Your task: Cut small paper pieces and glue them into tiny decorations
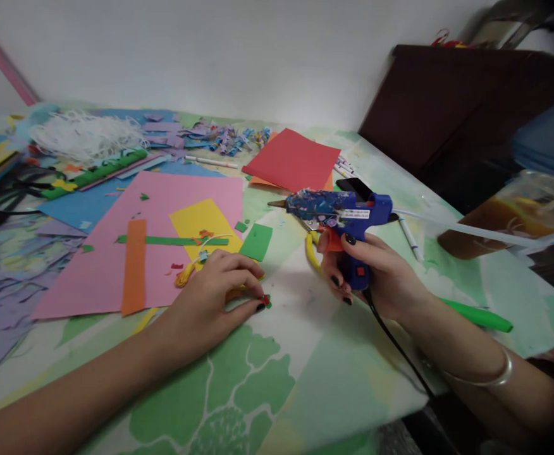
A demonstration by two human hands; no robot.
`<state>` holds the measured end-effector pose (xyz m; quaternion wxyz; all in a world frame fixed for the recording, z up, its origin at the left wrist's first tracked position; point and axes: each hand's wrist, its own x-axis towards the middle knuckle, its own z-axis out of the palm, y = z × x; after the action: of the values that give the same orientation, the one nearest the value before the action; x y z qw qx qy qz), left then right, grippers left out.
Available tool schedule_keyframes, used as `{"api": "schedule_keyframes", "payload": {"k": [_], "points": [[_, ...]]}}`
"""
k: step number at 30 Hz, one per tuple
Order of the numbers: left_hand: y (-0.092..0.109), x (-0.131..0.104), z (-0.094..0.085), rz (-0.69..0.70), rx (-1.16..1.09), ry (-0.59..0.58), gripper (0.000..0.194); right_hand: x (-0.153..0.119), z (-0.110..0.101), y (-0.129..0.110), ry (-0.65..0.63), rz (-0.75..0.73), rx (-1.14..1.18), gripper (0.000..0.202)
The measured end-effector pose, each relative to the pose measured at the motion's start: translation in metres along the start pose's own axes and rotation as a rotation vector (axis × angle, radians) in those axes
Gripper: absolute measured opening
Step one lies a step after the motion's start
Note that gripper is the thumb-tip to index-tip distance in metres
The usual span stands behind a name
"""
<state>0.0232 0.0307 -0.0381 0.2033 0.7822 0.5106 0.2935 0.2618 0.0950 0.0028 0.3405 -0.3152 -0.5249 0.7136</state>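
A blue hot glue gun [338, 208] is held up in my right hand [381, 272], its nozzle pointing left above the table. Fingers wrap its handle at the orange trigger, and a clear glue stick [467, 227] trails from its back. My left hand [229, 281] rests low on the tablecloth and pinches a tiny red and green piece [266, 301] between thumb and forefinger. Beside the left hand lie a green paper rectangle [257, 242], a yellow sheet [205, 221] and a yellow string bundle [184, 275]. Yellow-handled scissors [312, 249] lie partly hidden behind the glue gun.
Pink paper [92, 253] carries an orange strip [135, 265] and a green strip [172, 241]. Red paper [293, 159], a black phone [355, 188] and white shreds [87, 136] lie farther back. A green pen [479, 315] is by my right forearm; the gun's black cord [395, 341] hangs below.
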Motion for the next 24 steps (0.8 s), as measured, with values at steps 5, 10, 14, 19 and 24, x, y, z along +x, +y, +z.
{"api": "schedule_keyframes", "payload": {"k": [5,10,14,19,24], "points": [[0.002,0.001,0.000,-0.009,-0.008,-0.011,0.009,0.000,-0.010,0.004,0.040,0.016,-0.105,0.021],[0.001,0.000,-0.001,-0.033,-0.002,-0.049,0.012,-0.007,-0.013,-0.002,0.065,0.073,-0.189,0.023],[0.001,0.000,-0.001,-0.054,-0.009,-0.060,0.012,-0.008,-0.021,-0.005,0.045,0.148,-0.252,0.027],[0.004,0.002,-0.004,-0.089,-0.067,-0.025,0.012,-0.012,-0.025,-0.007,0.027,0.238,-0.259,0.024],[0.004,0.000,-0.010,-0.261,-0.306,0.057,0.007,-0.017,-0.021,-0.007,-0.011,0.352,-0.288,0.025]]}}
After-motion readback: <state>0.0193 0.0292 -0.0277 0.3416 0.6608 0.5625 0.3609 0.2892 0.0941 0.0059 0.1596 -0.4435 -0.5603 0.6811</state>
